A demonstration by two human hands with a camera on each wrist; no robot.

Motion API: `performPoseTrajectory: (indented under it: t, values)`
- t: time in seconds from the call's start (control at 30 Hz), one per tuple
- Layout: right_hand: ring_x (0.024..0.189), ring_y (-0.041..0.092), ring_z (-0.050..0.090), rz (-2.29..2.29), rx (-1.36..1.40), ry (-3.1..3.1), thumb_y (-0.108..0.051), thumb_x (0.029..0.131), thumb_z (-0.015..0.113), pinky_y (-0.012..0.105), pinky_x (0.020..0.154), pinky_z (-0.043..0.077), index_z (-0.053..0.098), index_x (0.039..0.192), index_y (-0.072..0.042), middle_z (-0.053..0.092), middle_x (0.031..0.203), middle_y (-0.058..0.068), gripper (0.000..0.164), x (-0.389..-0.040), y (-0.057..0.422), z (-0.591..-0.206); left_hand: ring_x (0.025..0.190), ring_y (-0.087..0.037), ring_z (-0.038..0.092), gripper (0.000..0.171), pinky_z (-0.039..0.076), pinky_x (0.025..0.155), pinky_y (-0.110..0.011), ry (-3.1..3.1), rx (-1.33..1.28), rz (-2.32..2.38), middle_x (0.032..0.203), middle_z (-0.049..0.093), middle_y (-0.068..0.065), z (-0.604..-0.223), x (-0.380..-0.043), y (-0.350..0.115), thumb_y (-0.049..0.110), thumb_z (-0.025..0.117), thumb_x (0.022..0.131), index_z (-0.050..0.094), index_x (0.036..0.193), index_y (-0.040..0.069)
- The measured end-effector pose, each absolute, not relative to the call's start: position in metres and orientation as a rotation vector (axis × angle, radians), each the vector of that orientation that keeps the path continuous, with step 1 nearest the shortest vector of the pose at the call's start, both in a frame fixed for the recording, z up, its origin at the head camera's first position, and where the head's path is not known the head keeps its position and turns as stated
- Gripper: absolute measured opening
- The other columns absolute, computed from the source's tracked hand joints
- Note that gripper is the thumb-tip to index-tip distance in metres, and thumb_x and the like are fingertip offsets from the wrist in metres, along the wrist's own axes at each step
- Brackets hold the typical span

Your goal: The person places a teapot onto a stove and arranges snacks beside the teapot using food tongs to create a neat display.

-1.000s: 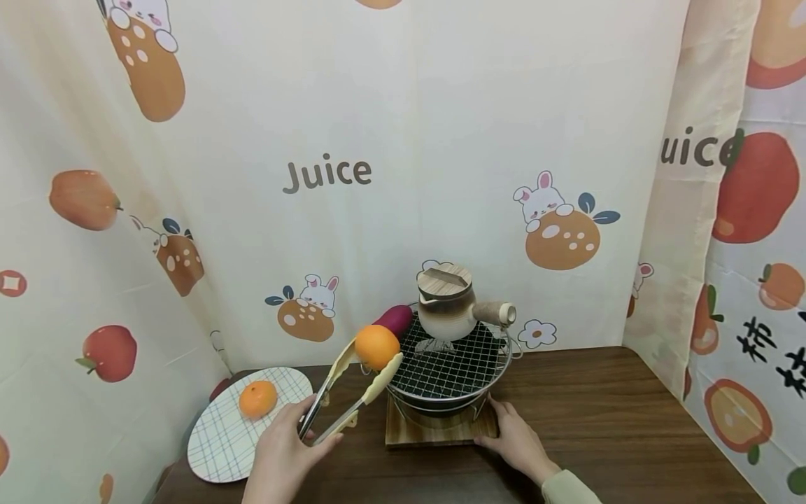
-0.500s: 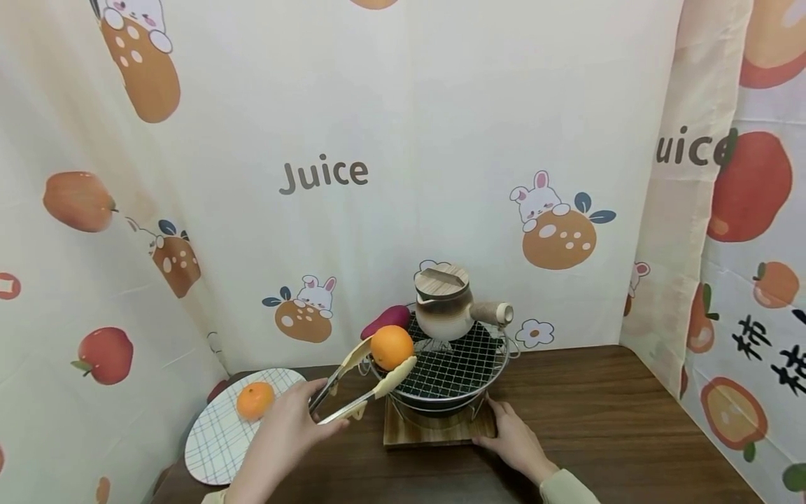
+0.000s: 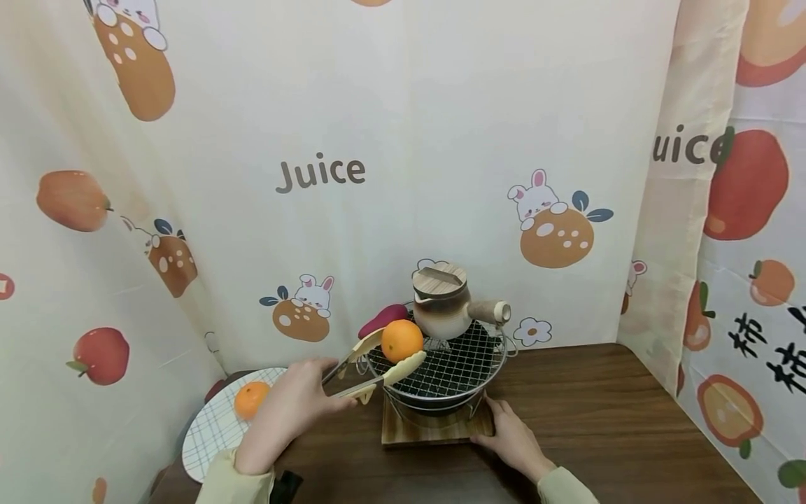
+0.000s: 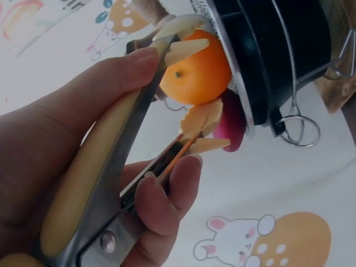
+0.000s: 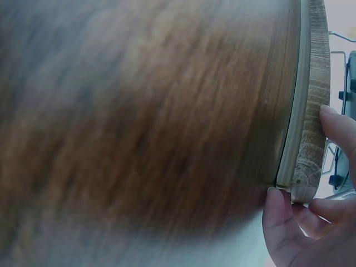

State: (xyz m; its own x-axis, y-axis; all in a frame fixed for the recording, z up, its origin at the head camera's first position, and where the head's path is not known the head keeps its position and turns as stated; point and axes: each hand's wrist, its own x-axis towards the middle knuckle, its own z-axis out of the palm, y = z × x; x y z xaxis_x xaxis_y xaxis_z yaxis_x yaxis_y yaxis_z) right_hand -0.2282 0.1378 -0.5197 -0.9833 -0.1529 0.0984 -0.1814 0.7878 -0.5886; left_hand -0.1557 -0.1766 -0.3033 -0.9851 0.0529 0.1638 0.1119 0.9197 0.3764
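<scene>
My left hand point(image 3: 297, 402) grips a pair of tongs point(image 4: 92, 167) with cream handles and tips. Between the tongs' tips sits an orange point(image 3: 401, 341), overlapping the left part of the round grill's wire mesh point(image 3: 453, 374) in the head view. Thumb and fingers lie on the two arms of the tongs in the left wrist view. My right hand point(image 3: 511, 435) holds the front right corner of the wooden board point(image 3: 409, 435) under the grill. In the right wrist view its fingers point(image 5: 278, 219) are at the board's corner and edge.
A teapot point(image 3: 443, 318) with a wooden lid and side handle stands at the back of the mesh. A purple sweet-potato-like item point(image 3: 384, 317) lies at its left rim. A checked plate point(image 3: 204, 441) bearing another orange fruit point(image 3: 250, 399) is on the left. A printed curtain point(image 3: 441, 140) hangs behind.
My left hand has moved right with the tongs, bringing the orange from the grill's left edge to over the mesh. The right hand stays at the board.
</scene>
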Motion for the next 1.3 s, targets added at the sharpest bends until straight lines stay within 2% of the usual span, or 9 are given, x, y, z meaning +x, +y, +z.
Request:
performPoseTrajectory:
  t: [0.27,0.53,0.87,1.17,1.3]
  values:
    - [0.109,0.038,0.061,0.954,0.272,-2.916,-0.041,0.071,0.082,0.051,0.079,0.053,0.047,0.137,0.005,0.055,0.129,0.021,0.088,-0.227,0.138,-0.520,0.067,-0.011,0.051,0.045,0.043,0.061,-0.030,-2.899,-0.129,-0.600,0.078,0.062,0.004,-0.312,-0.159,-0.176,0.035,0.088,0.061,0.069,0.097,0.016]
    - [0.109,0.039,0.061,0.961,0.281,-2.918,-0.042,0.071,0.082,0.052,0.080,0.052,0.047,0.137,0.005,0.055,0.128,0.022,0.089,-0.229,0.138,-0.519,0.075,-0.012,0.056,0.059,0.048,0.066,-0.033,-2.846,-0.096,-0.554,0.092,0.068,-0.003,-0.319,-0.157,-0.178,0.036,0.088,0.061,0.070,0.111,0.011]
    - [0.110,0.038,0.061,0.962,0.273,-2.922,-0.042,0.071,0.082,0.051,0.081,0.052,0.046,0.138,0.005,0.054,0.130,0.021,0.089,-0.228,0.138,-0.520,0.077,-0.013,0.058,0.056,0.050,0.068,-0.035,-2.829,-0.090,-0.553,0.096,0.069,-0.006,-0.325,-0.156,-0.176,0.034,0.088,0.062,0.070,0.110,0.010]
    - [0.108,0.038,0.062,0.983,0.273,-2.931,-0.042,0.071,0.082,0.051,0.079,0.053,0.046,0.139,0.005,0.054,0.130,0.022,0.090,-0.228,0.138,-0.518,0.080,-0.015,0.060,0.062,0.052,0.071,-0.037,-2.839,-0.072,-0.523,0.101,0.070,-0.007,-0.320,-0.151,-0.177,0.036,0.088,0.062,0.068,0.114,0.009]
    - [0.109,0.038,0.061,0.980,0.282,-2.921,-0.041,0.071,0.082,0.051,0.080,0.053,0.046,0.138,0.005,0.054,0.130,0.022,0.090,-0.228,0.138,-0.519,0.077,-0.014,0.057,0.059,0.049,0.067,-0.033,-2.859,-0.065,-0.508,0.097,0.069,-0.005,-0.313,-0.147,-0.179,0.036,0.088,0.061,0.069,0.112,0.011]
